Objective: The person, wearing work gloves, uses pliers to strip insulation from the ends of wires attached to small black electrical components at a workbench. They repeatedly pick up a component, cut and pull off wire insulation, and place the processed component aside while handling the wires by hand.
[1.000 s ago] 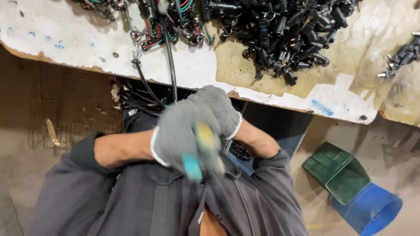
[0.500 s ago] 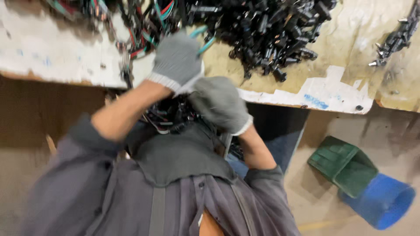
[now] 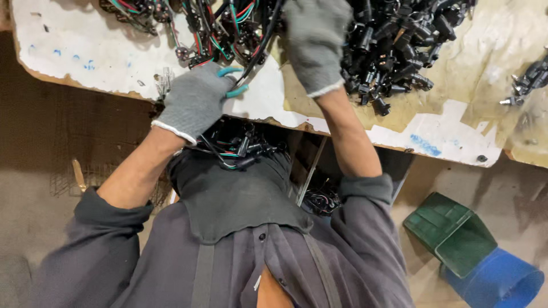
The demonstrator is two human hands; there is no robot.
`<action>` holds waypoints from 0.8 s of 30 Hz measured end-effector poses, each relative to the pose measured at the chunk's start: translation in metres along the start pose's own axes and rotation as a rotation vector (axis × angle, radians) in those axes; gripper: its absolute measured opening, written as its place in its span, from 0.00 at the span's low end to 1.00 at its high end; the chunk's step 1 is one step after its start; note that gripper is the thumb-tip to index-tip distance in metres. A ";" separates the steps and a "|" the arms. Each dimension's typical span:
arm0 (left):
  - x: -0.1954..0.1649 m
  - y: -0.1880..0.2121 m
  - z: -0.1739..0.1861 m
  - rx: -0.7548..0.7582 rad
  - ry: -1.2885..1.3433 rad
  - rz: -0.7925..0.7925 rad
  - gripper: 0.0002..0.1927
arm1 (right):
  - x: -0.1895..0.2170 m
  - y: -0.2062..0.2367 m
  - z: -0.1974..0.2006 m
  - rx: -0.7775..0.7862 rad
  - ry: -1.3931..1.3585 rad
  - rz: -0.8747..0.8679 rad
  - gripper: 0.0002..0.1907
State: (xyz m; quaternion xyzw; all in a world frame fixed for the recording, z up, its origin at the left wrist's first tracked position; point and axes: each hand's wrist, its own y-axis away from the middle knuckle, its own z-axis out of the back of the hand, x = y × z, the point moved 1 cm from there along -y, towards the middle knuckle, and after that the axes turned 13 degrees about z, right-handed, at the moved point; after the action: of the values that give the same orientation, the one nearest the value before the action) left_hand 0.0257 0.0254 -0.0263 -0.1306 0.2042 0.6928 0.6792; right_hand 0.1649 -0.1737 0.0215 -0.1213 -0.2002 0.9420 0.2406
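My left hand (image 3: 197, 102), in a grey glove, is closed on a teal-handled cutter (image 3: 234, 82) at the table's near edge. A black cable (image 3: 260, 48) runs from the cutter's jaws up to my right hand (image 3: 317, 43), also gloved, which is closed on it among the wiring; its fingertips are cut off by the frame's top. A tangle of red, green and black wires (image 3: 222, 25) lies just beyond the left hand. A heap of black connectors (image 3: 394, 51) sits to the right of the right hand. Cut wire pieces (image 3: 242, 148) rest on the grey apron (image 3: 240, 199) in my lap.
The worn white table (image 3: 80, 51) has a chipped near edge. A few metal-tipped connectors (image 3: 528, 80) lie at the far right. On the floor to the right stand a green box (image 3: 451, 234) and a blue drum (image 3: 502, 282). More wires (image 3: 322, 199) lie under the table.
The right hand has risen from the lap to the wire pile on the table. The left hand with the cutter has drawn back from the wires to the table's near edge.
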 end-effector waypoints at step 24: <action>-0.040 0.011 0.062 -0.034 0.784 0.233 0.12 | 0.079 0.086 0.032 -0.168 -0.925 -0.312 0.05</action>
State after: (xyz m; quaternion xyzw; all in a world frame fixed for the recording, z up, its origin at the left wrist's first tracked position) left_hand 0.0220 0.0181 0.0476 -0.3720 0.4497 0.6659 0.4647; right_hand 0.0519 -0.2137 0.0024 0.3221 -0.3770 0.8305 0.2539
